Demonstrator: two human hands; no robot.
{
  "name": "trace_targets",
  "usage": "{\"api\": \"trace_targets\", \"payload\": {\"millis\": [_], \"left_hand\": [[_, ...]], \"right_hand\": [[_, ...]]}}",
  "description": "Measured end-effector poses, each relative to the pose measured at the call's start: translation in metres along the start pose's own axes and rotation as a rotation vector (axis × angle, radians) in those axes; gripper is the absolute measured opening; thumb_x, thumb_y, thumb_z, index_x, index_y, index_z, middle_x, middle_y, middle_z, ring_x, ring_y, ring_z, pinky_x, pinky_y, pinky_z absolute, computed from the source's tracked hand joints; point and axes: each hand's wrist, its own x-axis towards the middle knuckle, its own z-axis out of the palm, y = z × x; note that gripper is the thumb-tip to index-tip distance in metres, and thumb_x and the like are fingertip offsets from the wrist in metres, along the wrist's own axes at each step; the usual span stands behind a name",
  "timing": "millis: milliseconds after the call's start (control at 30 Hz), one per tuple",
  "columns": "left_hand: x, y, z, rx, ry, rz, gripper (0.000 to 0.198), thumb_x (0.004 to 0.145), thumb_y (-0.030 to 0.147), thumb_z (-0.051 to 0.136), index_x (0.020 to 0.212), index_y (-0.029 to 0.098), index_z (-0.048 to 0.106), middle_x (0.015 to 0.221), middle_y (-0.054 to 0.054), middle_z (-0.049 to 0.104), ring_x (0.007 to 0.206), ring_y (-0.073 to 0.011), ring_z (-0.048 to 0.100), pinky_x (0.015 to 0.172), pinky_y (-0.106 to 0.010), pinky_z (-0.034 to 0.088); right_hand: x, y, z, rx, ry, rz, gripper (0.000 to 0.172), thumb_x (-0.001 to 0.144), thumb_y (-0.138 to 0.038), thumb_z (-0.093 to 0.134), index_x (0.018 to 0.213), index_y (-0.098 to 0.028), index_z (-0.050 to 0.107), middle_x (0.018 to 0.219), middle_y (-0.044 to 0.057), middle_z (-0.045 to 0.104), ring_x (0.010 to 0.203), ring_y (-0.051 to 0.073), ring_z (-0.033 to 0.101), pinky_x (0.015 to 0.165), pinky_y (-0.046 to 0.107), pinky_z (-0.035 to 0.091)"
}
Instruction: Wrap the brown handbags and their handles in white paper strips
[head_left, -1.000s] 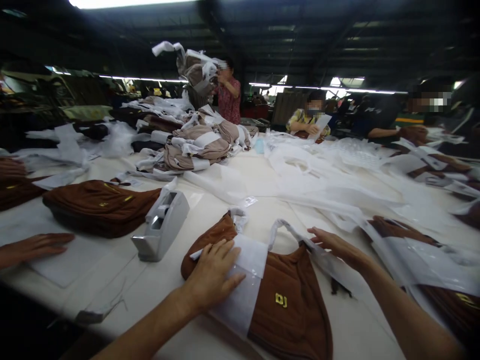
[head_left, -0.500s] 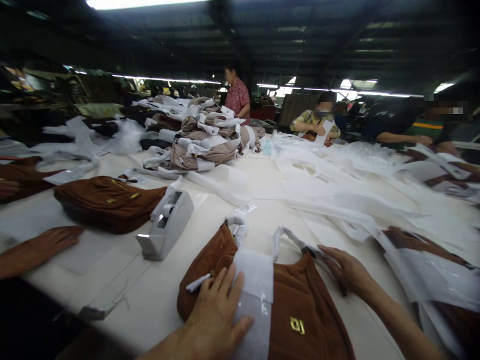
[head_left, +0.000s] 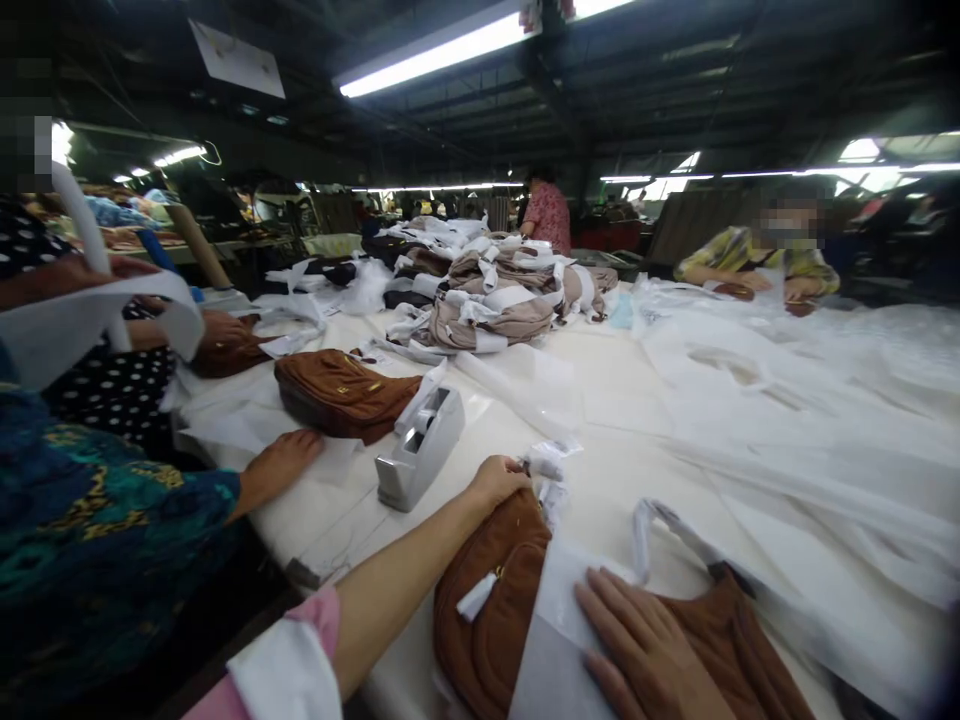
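A brown bag [head_left: 480, 600] lies at the table's near edge, with a white sheet [head_left: 559, 620] wrapped across its middle. My left hand [head_left: 501, 482] grips the bag's upper left corner, where the strap begins, its fingers closed on it. Spread flat, my right hand [head_left: 649, 640] rests on the white sheet and on the bag's right part. The strap [head_left: 652, 520] is covered in white wrapping and loops up behind the bag. A small white-wrapped zip pull [head_left: 477, 596] hangs on the bag's left side.
A grey tape dispenser [head_left: 421, 450] stands left of the bag, near another brown bag [head_left: 341, 395]. A co-worker's hand [head_left: 285, 465] rests at the left edge. Beyond lie a pile of beige bags [head_left: 495, 310] and white sheets [head_left: 780, 400]. Another person in yellow plaid works at the back right.
The view has turned left. My left hand has moved from the white sheet to the bag's upper left corner. My right hand has left the right strap end and now lies on the sheet.
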Motion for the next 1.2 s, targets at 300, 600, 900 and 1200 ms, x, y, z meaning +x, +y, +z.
{"api": "trace_targets", "payload": {"millis": [300,600,900,1200], "left_hand": [[-0.031,0.003,-0.005,-0.533,-0.150,0.112,0.033,0.061,0.024,0.068,0.087,0.016,0.051,0.079,-0.003,0.062,0.067,-0.0139,0.059,0.066,-0.027,0.046],[-0.077,0.020,-0.012,-0.361,-0.209,0.361,0.022,0.074,0.030,0.061,0.088,0.014,0.057,0.078,-0.001,0.057,0.061,-0.0092,0.048,0.056,-0.020,0.038],[-0.065,0.042,-0.018,0.074,-0.471,0.417,0.041,0.075,0.044,0.061,0.105,0.016,0.057,0.087,-0.003,0.059,0.079,-0.0165,0.054,0.070,-0.025,0.042],[-0.064,0.055,-0.023,0.110,-0.516,0.401,0.059,0.066,0.043,0.069,0.115,0.016,0.051,0.101,-0.007,0.057,0.084,-0.0185,0.054,0.071,-0.026,0.042]], "right_hand": [[0.032,0.015,-0.001,0.528,0.187,0.702,0.040,0.070,-0.052,0.058,0.101,-0.027,0.065,0.109,0.008,0.064,0.102,0.030,0.057,0.088,0.047,0.046],[0.117,0.024,0.040,1.090,0.257,0.736,0.046,0.069,-0.054,0.060,0.093,-0.016,0.061,0.076,0.006,0.066,0.069,0.021,0.060,0.058,0.029,0.046],[0.105,0.019,0.027,0.657,0.483,0.438,0.023,0.077,-0.031,0.052,0.096,-0.020,0.057,0.086,0.002,0.062,0.077,0.017,0.055,0.067,0.026,0.043],[0.109,0.018,0.024,0.514,0.334,0.317,0.026,0.079,-0.023,0.044,0.102,-0.022,0.055,0.065,-0.002,0.058,0.058,0.014,0.054,0.055,0.025,0.042]]}}
